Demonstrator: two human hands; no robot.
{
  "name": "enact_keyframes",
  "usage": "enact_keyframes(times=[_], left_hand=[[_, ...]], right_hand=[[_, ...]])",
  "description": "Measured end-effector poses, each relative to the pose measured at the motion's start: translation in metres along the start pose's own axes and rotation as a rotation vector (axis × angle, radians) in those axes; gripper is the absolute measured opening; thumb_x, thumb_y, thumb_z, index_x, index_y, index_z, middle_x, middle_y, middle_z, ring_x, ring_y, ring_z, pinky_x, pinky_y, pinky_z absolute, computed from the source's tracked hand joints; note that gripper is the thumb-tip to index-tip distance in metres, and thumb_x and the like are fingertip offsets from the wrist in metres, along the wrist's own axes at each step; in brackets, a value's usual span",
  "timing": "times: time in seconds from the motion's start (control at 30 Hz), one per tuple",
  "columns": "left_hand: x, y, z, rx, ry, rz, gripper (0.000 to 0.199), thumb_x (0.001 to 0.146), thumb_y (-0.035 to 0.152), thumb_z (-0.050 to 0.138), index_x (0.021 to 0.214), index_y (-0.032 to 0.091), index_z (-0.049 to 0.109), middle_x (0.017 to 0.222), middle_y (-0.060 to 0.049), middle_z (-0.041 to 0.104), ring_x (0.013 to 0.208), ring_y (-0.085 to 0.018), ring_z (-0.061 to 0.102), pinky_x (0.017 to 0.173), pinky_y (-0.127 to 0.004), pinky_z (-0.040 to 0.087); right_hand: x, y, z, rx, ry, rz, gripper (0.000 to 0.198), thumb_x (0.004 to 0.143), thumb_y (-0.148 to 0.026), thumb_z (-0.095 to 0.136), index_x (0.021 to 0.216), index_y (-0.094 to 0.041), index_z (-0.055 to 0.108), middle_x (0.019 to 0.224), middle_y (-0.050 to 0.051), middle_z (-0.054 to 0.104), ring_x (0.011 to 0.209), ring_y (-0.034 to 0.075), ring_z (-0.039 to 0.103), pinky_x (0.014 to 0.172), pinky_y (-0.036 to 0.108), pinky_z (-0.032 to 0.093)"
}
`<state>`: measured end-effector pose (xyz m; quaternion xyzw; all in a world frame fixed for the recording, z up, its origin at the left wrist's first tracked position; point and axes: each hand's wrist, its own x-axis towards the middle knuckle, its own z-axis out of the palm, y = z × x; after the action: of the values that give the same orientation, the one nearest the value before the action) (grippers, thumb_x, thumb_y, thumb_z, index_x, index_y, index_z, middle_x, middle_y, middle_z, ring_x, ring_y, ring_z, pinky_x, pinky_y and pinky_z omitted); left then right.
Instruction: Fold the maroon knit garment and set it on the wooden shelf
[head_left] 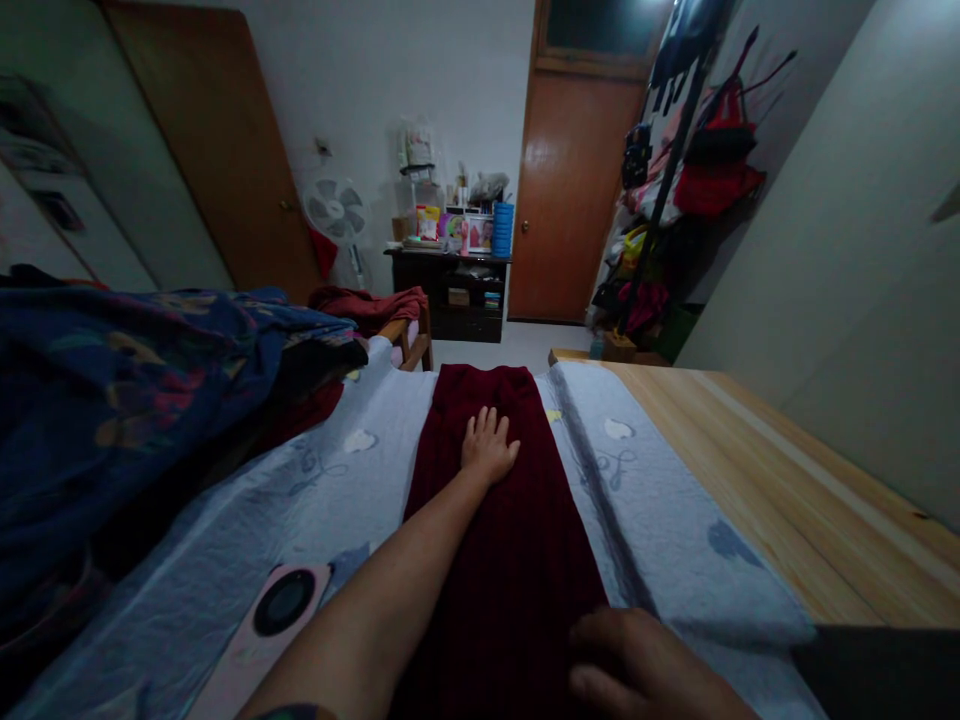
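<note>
A long dark red garment (pixel 510 560) lies stretched out flat over the pale blue patterned sheet, running away from me. Its gathered-looking far end is near the bed's far edge. Flat on the upper part of the garment rests my left hand (pixel 489 450), fingers spread. My right hand (pixel 637 660) is low in the view, by the garment's near right side. Its fingers are loosely bent, with a gap to the thumb and nothing seen between them. A pink phone (pixel 247 640) with a round black camera ring lies left of my left forearm.
Piled clothes (pixel 150 390) with a blue floral cloth cover the left side. Wooden boards (pixel 720 440) border the sheet (pixel 637 480) on the right. Beyond stand a white fan (pixel 337 210), a black cabinet (pixel 480 325) and a brown door (pixel 562 190). Bags (pixel 720 180) hang at right.
</note>
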<state>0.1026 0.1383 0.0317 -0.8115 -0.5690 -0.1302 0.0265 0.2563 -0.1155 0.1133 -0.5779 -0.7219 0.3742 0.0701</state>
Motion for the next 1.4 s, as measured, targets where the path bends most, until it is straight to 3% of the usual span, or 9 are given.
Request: enact_keyframes(times=[0.17,0.33,0.5,0.67,0.8,0.9,1.03,1.23,1.4], left_hand=[[-0.001,0.0,0.004,0.008,-0.023,-0.014,0.063,0.09,0.053,0.038,0.144,0.02,0.037,0.153,-0.015,0.03,0.142,-0.033,0.021,0.113,-0.048,0.014],[-0.002,-0.001,-0.004,-0.008,-0.092,-0.035,0.064,0.09,0.054,0.036,0.146,0.022,0.033,0.154,-0.015,0.028,0.142,-0.034,0.02,0.113,-0.049,0.014],[0.014,0.002,-0.016,-0.048,-0.264,-0.122,0.061,0.086,0.051,0.042,0.141,0.025,0.041,0.151,-0.016,0.034,0.14,-0.035,0.027,0.109,-0.05,0.022],[0.03,0.014,-0.019,-0.038,-0.284,-0.244,0.05,0.08,0.036,0.05,0.125,0.017,0.057,0.139,-0.023,0.048,0.129,-0.04,0.043,0.103,-0.055,0.029],[0.017,0.018,-0.006,-0.018,-0.084,-0.21,0.049,0.083,0.035,0.045,0.127,0.016,0.054,0.144,-0.02,0.043,0.137,-0.036,0.031,0.11,-0.053,0.017],[0.007,0.016,0.005,-0.011,0.065,-0.172,0.052,0.085,0.037,0.045,0.131,0.014,0.051,0.145,-0.019,0.043,0.139,-0.034,0.029,0.113,-0.05,0.015],[0.005,0.013,0.011,-0.014,0.081,-0.189,0.06,0.085,0.041,0.047,0.137,0.01,0.046,0.145,-0.023,0.041,0.138,-0.038,0.03,0.112,-0.051,0.017],[0.01,0.012,0.011,-0.047,0.003,-0.223,0.067,0.086,0.045,0.044,0.142,0.008,0.039,0.149,-0.022,0.036,0.14,-0.038,0.024,0.113,-0.052,0.015],[0.011,0.009,0.014,-0.06,-0.022,-0.21,0.067,0.087,0.045,0.043,0.142,0.009,0.038,0.15,-0.022,0.033,0.14,-0.04,0.022,0.113,-0.054,0.015]], right_hand=[[0.052,-0.023,0.029,-0.12,0.562,-0.027,0.05,0.091,-0.033,0.044,0.14,-0.021,0.044,0.145,0.011,0.043,0.133,0.026,0.039,0.111,0.042,0.033],[0.077,-0.012,0.093,-0.246,0.435,-0.175,0.069,0.084,-0.028,0.055,0.148,-0.029,0.029,0.158,0.004,0.017,0.144,0.029,0.016,0.115,0.053,0.023],[0.067,-0.001,0.097,-0.247,0.302,-0.137,0.072,0.085,-0.027,0.054,0.149,-0.034,0.023,0.158,0.002,0.011,0.144,0.029,0.013,0.115,0.056,0.019],[0.054,-0.013,0.067,-0.189,0.025,-0.047,0.074,0.08,-0.027,0.058,0.148,-0.029,0.029,0.158,0.006,0.01,0.144,0.032,0.013,0.115,0.054,0.018],[0.05,-0.024,0.012,-0.139,-0.114,-0.054,0.065,0.076,-0.026,0.062,0.139,-0.024,0.046,0.15,0.01,0.037,0.135,0.029,0.037,0.109,0.04,0.033],[0.074,-0.027,-0.037,-0.142,-0.058,-0.103,0.031,0.086,-0.024,0.047,0.111,-0.022,0.066,0.106,0.006,0.07,0.098,0.02,0.064,0.086,0.028,0.046],[0.154,-0.02,-0.084,-0.215,0.159,-0.127,0.029,0.086,-0.019,0.042,0.102,-0.017,0.066,0.101,0.008,0.07,0.089,0.018,0.063,0.078,0.025,0.043],[0.296,-0.004,-0.104,-0.178,0.661,0.103,0.023,0.083,-0.02,0.051,0.098,-0.012,0.067,0.101,0.014,0.07,0.091,0.021,0.062,0.076,0.027,0.04],[0.37,0.012,-0.111,-0.008,0.706,0.176,0.031,0.083,-0.037,0.054,0.082,-0.01,0.07,0.081,0.013,0.07,0.076,0.021,0.063,0.07,0.029,0.042]])
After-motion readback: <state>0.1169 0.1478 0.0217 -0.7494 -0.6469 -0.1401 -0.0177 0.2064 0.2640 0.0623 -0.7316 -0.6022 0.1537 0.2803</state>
